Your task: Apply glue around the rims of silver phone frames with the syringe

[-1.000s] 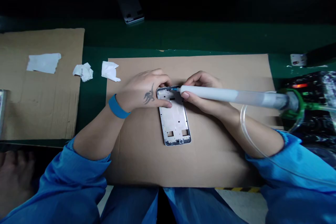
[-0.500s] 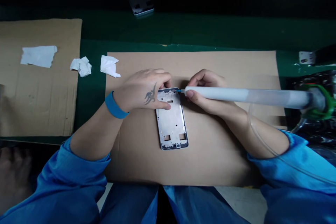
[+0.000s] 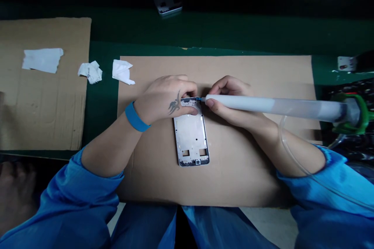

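A silvery phone frame (image 3: 191,136) with dark ends and small cut-outs lies on a cardboard sheet (image 3: 233,175) in front of me. My left hand (image 3: 171,99) grips its upper part, thumb across the face and curled fingers at the top edge, hiding the upper left corner. In my right hand (image 3: 229,89) is a long white dispensing syringe (image 3: 248,103), held near its front end. Its thin blue needle points left and reaches the frame's upper right corner; whether it touches cannot be made out.
A clear hose (image 3: 288,149) runs from the syringe's green-capped end past my right forearm. White paper scraps (image 3: 122,71) lie to the left, near another cardboard sheet (image 3: 67,113). A second phone frame (image 3: 170,9) lies at the back. Another person's hand (image 3: 14,190) shows at lower left.
My left hand has slid a little to the right across the top of the phone frame. The phone frame at the back has shifted to the right.
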A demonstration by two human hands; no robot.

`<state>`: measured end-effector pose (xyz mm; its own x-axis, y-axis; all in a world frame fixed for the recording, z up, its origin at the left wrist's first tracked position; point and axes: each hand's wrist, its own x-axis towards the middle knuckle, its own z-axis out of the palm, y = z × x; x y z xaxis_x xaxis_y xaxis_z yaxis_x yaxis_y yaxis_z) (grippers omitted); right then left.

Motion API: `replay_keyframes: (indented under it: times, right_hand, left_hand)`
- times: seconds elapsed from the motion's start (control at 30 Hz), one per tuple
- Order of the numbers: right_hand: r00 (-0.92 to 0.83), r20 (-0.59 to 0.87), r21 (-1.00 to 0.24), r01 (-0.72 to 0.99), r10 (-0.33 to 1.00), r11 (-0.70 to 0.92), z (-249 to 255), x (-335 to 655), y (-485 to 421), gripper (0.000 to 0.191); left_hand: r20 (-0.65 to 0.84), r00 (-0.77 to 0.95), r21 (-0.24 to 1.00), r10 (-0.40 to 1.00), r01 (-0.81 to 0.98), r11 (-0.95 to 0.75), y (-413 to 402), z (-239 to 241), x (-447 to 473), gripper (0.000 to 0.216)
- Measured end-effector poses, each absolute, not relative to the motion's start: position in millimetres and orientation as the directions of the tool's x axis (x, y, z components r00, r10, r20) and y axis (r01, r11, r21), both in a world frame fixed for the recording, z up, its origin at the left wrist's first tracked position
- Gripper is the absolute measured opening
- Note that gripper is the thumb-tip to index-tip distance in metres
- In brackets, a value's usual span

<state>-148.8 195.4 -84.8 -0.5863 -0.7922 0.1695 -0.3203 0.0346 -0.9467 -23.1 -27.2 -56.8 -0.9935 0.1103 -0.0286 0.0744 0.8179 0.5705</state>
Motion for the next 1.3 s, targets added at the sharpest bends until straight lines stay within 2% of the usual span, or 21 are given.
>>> replay_keyframes:
  times: [1.3]
  right_hand:
    - [-0.602,0.048,-0.956,-0.259,-0.797,0.138,-82.2,-150.7,197.6,0.052]
  left_hand:
    - [-0.031,-0.995,0.554,0.099,0.065,0.830,-25.2,-56.9,-22.6,0.033]
